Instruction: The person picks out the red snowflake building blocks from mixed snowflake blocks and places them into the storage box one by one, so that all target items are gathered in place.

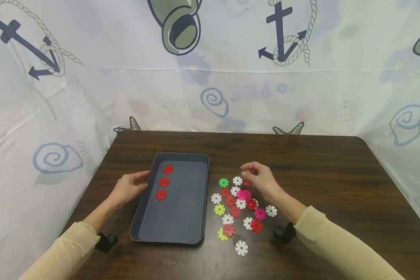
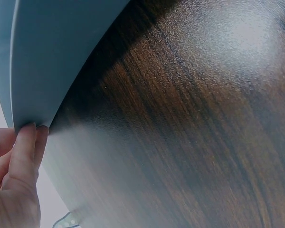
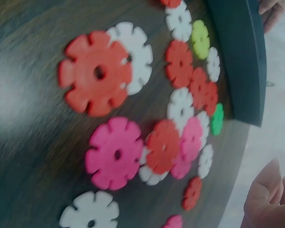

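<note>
Head view: tray (image 1: 187, 206) holds three red discs (image 1: 164, 182); more reds (image 1: 235, 212) remain outside. Left hand (image 1: 127, 188), fingers extended, touches tray; right hand (image 1: 261, 178), fingers loosely bent, pinches nothing visible.

Colourful notched discs (image 3: 159, 140), some overlapping, lie near a dark tray (image 3: 242, 61) and the right hand (image 3: 270, 202).

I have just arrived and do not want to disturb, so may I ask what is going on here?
A person's left hand touches the left side of a dark grey tray, where three red notched discs lie in a row. The right hand hovers at the far end of many loose notched discs, mostly white and red, on the wood-grain table; no disc shows in its grasp.
</note>
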`<action>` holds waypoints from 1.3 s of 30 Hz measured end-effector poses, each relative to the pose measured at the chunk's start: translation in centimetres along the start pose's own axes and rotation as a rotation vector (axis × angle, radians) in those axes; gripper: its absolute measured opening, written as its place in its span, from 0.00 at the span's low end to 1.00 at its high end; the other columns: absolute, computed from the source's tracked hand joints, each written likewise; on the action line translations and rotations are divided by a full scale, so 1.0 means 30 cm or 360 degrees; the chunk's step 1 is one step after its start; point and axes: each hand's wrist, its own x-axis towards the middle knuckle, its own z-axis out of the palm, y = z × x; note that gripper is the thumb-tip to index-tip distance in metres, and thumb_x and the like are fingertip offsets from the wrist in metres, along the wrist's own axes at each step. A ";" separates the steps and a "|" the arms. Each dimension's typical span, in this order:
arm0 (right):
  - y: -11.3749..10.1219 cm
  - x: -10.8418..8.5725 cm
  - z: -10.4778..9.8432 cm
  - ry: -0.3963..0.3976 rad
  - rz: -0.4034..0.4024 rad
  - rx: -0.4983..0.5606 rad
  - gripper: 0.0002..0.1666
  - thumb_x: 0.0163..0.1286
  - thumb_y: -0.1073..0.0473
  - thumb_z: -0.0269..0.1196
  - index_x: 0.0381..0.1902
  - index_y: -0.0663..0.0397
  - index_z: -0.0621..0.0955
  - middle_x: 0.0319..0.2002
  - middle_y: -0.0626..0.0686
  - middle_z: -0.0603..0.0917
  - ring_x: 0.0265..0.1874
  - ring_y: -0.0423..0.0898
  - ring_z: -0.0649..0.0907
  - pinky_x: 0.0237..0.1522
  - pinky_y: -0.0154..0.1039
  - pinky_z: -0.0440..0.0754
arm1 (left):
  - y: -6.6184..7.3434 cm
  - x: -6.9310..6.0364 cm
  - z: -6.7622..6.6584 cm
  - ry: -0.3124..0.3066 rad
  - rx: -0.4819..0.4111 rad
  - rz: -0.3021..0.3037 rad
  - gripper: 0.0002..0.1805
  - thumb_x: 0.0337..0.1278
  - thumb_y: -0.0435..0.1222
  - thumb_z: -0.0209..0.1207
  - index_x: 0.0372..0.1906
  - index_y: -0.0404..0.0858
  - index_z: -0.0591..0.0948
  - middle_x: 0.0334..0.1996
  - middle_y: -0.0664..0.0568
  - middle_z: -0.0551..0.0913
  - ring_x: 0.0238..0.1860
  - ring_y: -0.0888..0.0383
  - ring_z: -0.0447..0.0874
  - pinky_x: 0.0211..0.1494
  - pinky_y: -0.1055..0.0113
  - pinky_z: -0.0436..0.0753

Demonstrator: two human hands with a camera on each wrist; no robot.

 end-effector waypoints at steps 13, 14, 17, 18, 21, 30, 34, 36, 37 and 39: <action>0.066 0.042 -0.037 0.0122 0.0071 -0.0068 0.18 0.65 0.69 0.58 0.53 0.70 0.74 0.34 0.53 0.74 0.37 0.51 0.78 0.36 0.32 0.83 | 0.003 -0.002 0.000 0.0002 -0.0015 0.0001 0.27 0.60 0.26 0.53 0.65 0.25 0.65 0.59 0.29 0.71 0.56 0.38 0.76 0.45 0.61 0.83; 0.070 0.045 -0.038 0.0127 0.0071 -0.0068 0.18 0.65 0.69 0.58 0.53 0.70 0.74 0.33 0.52 0.75 0.36 0.50 0.79 0.36 0.32 0.83 | 0.003 -0.001 0.000 0.0003 -0.0013 0.0000 0.27 0.60 0.26 0.53 0.65 0.25 0.65 0.59 0.29 0.71 0.56 0.38 0.76 0.45 0.61 0.83; 0.080 0.051 -0.041 0.0138 0.0062 -0.0094 0.18 0.65 0.69 0.59 0.52 0.71 0.74 0.34 0.53 0.75 0.35 0.48 0.78 0.36 0.33 0.83 | 0.004 -0.001 0.000 0.0006 -0.0010 0.0000 0.27 0.60 0.26 0.53 0.65 0.25 0.65 0.59 0.29 0.71 0.56 0.38 0.75 0.45 0.61 0.83; 0.083 0.052 -0.041 0.0140 0.0064 -0.0101 0.18 0.65 0.69 0.59 0.52 0.71 0.74 0.34 0.53 0.75 0.34 0.47 0.78 0.37 0.34 0.83 | 0.004 -0.001 0.000 0.0008 -0.0009 -0.0002 0.27 0.60 0.26 0.53 0.65 0.25 0.65 0.59 0.29 0.71 0.56 0.38 0.75 0.45 0.60 0.83; 0.098 0.058 -0.043 0.0152 0.0079 -0.0134 0.18 0.64 0.69 0.59 0.52 0.71 0.74 0.34 0.54 0.75 0.33 0.45 0.77 0.38 0.34 0.83 | 0.004 -0.001 0.000 0.0009 -0.0007 -0.0004 0.27 0.60 0.26 0.53 0.65 0.25 0.65 0.59 0.29 0.71 0.56 0.38 0.75 0.46 0.60 0.83; 0.134 0.073 -0.041 0.0194 0.0021 -0.0326 0.19 0.62 0.69 0.62 0.51 0.69 0.77 0.38 0.58 0.77 0.33 0.43 0.77 0.34 0.27 0.79 | 0.005 -0.002 0.002 0.0001 -0.0005 -0.0021 0.27 0.60 0.26 0.53 0.65 0.26 0.65 0.60 0.29 0.71 0.56 0.38 0.75 0.46 0.60 0.83; 0.143 0.081 -0.035 0.0214 -0.0002 -0.0439 0.18 0.61 0.68 0.64 0.50 0.67 0.78 0.40 0.60 0.78 0.35 0.46 0.78 0.36 0.30 0.78 | 0.003 -0.001 0.003 -0.0001 -0.0015 -0.0027 0.27 0.60 0.26 0.53 0.65 0.26 0.65 0.59 0.29 0.71 0.56 0.38 0.75 0.46 0.60 0.83; 0.145 0.083 -0.033 0.0219 -0.0027 -0.0478 0.18 0.60 0.68 0.64 0.49 0.66 0.79 0.40 0.60 0.79 0.35 0.48 0.78 0.36 0.33 0.78 | 0.002 0.000 0.003 -0.0002 -0.0021 -0.0026 0.27 0.60 0.26 0.53 0.65 0.26 0.65 0.59 0.29 0.71 0.56 0.38 0.75 0.46 0.61 0.83; 0.144 0.082 -0.031 0.0222 -0.0042 -0.0492 0.18 0.59 0.68 0.65 0.48 0.66 0.79 0.39 0.60 0.79 0.34 0.48 0.79 0.36 0.34 0.78 | 0.002 0.000 0.003 -0.0003 -0.0025 -0.0026 0.27 0.60 0.26 0.53 0.65 0.26 0.64 0.59 0.29 0.71 0.56 0.38 0.75 0.45 0.61 0.83; 0.144 0.081 -0.029 0.0232 -0.0098 -0.0528 0.17 0.57 0.69 0.66 0.46 0.67 0.80 0.37 0.59 0.79 0.32 0.47 0.78 0.35 0.34 0.78 | 0.000 0.001 0.003 -0.0003 -0.0032 -0.0023 0.27 0.60 0.26 0.53 0.65 0.26 0.64 0.59 0.29 0.71 0.56 0.38 0.75 0.45 0.61 0.83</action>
